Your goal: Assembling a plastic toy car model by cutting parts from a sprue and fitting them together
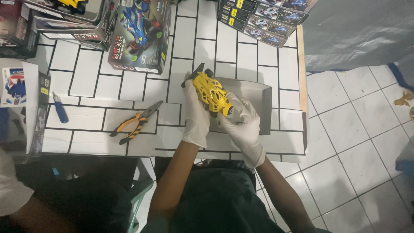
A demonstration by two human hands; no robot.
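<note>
Yellow car [211, 91] sits just above frame centre, held over the table [241, 47] by both your hands, nose tilted toward the upper left. Your left hand [195, 115], white glove, wraps the car's left flank, fingers curled shut on the body. Your right hand [243, 123], also gloved, closes on the rear lower end; fingertips press the shell. Both grips firm, car is off the surface. Under and behind it lies an open grey tray [254, 90], flat on the tile-patterned top. Pliers [136, 122], yellow and black grips, lie left of centre, well clear of your hands. Blue screwdriver [59, 110] is further left, near a white leaflet [17, 86]. Boxed car kit [140, 36] stands at upper centre-left, more boxes [69, 19] in the upper left corner, a dark box [263, 19] at top right. Another person's sleeve [10, 187] shows at the lower left edge.
</note>
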